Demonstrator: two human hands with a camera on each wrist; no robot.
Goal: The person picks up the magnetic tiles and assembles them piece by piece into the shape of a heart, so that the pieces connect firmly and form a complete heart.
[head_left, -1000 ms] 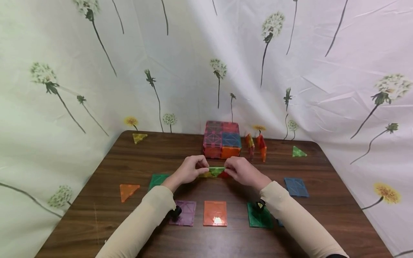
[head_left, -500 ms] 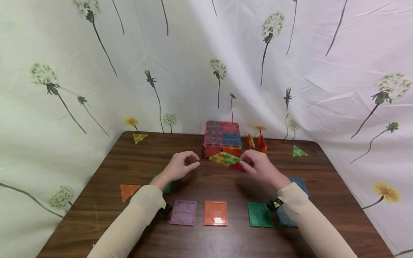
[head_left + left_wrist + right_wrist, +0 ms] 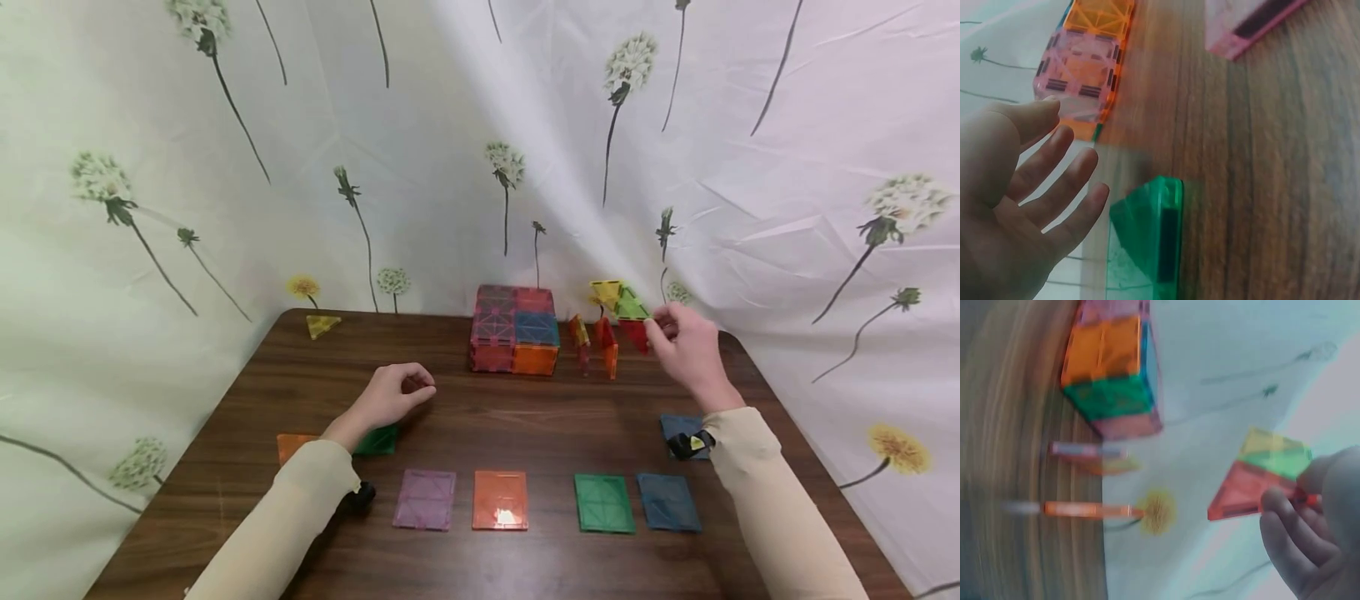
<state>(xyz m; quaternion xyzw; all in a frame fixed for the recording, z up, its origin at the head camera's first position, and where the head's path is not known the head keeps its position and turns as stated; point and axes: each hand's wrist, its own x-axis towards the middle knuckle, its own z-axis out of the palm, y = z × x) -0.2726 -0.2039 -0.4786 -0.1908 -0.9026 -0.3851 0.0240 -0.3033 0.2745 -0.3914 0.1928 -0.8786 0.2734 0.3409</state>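
In the head view, my right hand [image 3: 688, 348] is raised at the back right and pinches a joined piece of magnetic tiles [image 3: 630, 306]. Yellow, green and red triangles make up that piece, as the right wrist view also shows, with the red tile [image 3: 1238, 489] by the fingers. My left hand [image 3: 388, 394] hovers over the table at the left, holding nothing. Its fingers look loosely bent in the left wrist view, close to a green tile [image 3: 1147, 240] and apart from it.
A box of magnetic tiles [image 3: 516, 333] stands at the back of the table. Two upright tile pieces, one yellow and pink [image 3: 580, 340], one orange [image 3: 607, 348], stand right of it. Purple [image 3: 425, 500], orange [image 3: 500, 500], green [image 3: 604, 503] and blue [image 3: 669, 502] squares lie in front.
Both hands held the joined tiles in the middle. The left hand let go and drew back left; the right hand carried the piece up and right, beyond the upright tiles.
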